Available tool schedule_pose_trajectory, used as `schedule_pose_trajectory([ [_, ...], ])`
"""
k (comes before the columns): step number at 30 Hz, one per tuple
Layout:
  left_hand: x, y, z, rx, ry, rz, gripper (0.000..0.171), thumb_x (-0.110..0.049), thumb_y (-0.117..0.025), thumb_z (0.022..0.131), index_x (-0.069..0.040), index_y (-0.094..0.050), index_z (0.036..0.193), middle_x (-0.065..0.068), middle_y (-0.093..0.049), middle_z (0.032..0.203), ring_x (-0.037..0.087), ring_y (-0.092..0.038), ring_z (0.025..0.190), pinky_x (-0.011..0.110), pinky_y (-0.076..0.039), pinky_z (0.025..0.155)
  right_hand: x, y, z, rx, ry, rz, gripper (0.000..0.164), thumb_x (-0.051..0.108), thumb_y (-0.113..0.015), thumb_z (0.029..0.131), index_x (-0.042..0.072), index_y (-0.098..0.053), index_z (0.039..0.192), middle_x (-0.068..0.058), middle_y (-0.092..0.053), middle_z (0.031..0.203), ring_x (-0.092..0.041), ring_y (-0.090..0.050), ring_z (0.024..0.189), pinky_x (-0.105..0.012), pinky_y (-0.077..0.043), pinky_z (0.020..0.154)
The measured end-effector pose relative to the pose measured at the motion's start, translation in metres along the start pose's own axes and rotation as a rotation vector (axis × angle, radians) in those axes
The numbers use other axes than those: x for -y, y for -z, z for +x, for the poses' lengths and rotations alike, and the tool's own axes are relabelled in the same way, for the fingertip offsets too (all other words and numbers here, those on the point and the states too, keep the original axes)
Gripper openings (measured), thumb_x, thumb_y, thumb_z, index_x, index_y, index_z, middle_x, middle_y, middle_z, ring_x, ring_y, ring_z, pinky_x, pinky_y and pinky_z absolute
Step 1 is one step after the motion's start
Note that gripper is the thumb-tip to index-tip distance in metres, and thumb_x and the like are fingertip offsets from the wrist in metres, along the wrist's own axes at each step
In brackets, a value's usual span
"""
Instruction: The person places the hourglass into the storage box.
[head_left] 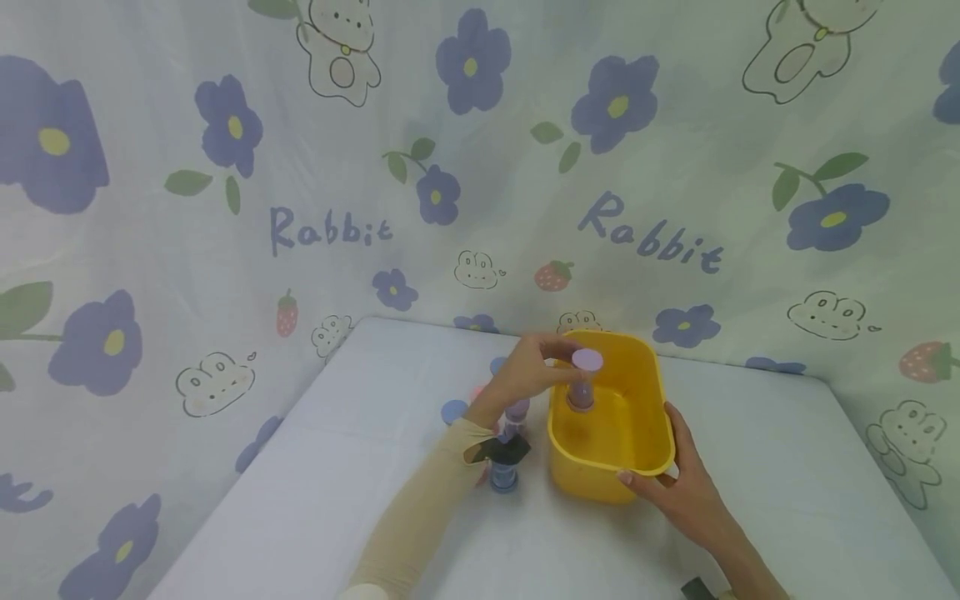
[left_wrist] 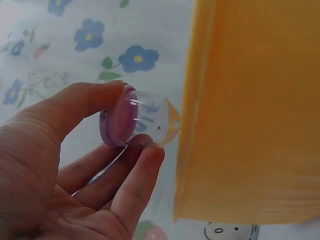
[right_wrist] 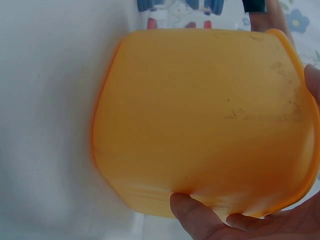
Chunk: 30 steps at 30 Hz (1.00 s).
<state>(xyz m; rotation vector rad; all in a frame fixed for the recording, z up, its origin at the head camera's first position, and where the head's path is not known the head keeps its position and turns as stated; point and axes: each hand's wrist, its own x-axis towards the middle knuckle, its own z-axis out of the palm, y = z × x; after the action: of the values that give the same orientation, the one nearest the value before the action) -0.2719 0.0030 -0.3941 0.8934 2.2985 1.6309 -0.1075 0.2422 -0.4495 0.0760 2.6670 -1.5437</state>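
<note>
On my head view, the left hand [head_left: 532,371] has its grip closed in a pinch about a small transparent container [head_left: 582,392] with a lilac, disc-shaped cap [head_left: 587,360]. I see the container upright over the mouth of a deep yellow plastic bin [head_left: 611,492] with rounded corners, nearer the bin's left wall than its right. My left wrist view shows the thumb near the cap and fingertips on the clear body, whose far end lies just beside the bin's rim in that view.

The right hand [head_left: 686,492] has its grip on the bin at the near right corner: I have the thumb at the near rim and the fingers along the right wall. From the right wrist I can make out dark smudges on the yellow plastic.

The bin stands on a white-covered worktop [head_left: 352,425], near the middle of its far edge. Between the bin and the worktop's left edge, close to the bin, I see more small pieces: one with a blue round top [head_left: 453,411], a lilac-topped one [head_left: 517,408] and, nearest the worktop's near edge, one with a blue round base [head_left: 504,482]. The left forearm partly hides this group. Beyond the far edge hangs a white curtain [head_left: 510,158] printed with purple flowers and rabbits.
</note>
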Motion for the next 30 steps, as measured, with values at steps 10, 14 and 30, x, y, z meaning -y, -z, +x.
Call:
schedule_pose_trajectory([
  [10,0.001,-0.005,0.001,0.035,0.064,0.101,0.044,-0.044,-0.085,0.084,-0.028,-0.072,0.123,-0.013,-0.072,0.118,0.006,-0.066,0.111,0.041,-0.056,0.107,0.001,-0.001,-0.001,-0.003,0.007,0.0,0.117,0.044,-0.077,0.092,0.034,0.013,0.164,-0.016,-0.007,0.175,-0.042,-0.028,0.153,-0.056,-0.045,0.112],
  [14,0.001,-0.006,0.003,0.063,0.072,0.119,0.044,-0.041,-0.085,0.085,-0.03,-0.072,0.125,-0.014,-0.073,0.118,0.006,-0.066,0.11,0.04,-0.056,0.107,0.0,-0.001,-0.001,0.0,0.002,0.002,0.117,0.043,-0.078,0.091,0.035,0.014,0.164,-0.016,-0.006,0.175,-0.042,-0.027,0.154,-0.056,-0.044,0.112],
  [30,-0.008,-0.008,0.014,0.194,0.107,0.342,0.026,-0.032,-0.087,0.083,-0.021,-0.077,0.104,-0.011,-0.075,0.092,0.011,-0.068,0.086,0.022,-0.061,0.083,-0.002,-0.001,-0.001,-0.005,0.005,0.004,0.117,0.044,-0.078,0.091,0.035,0.013,0.164,-0.015,-0.006,0.175,-0.042,-0.028,0.153,-0.056,-0.044,0.111],
])
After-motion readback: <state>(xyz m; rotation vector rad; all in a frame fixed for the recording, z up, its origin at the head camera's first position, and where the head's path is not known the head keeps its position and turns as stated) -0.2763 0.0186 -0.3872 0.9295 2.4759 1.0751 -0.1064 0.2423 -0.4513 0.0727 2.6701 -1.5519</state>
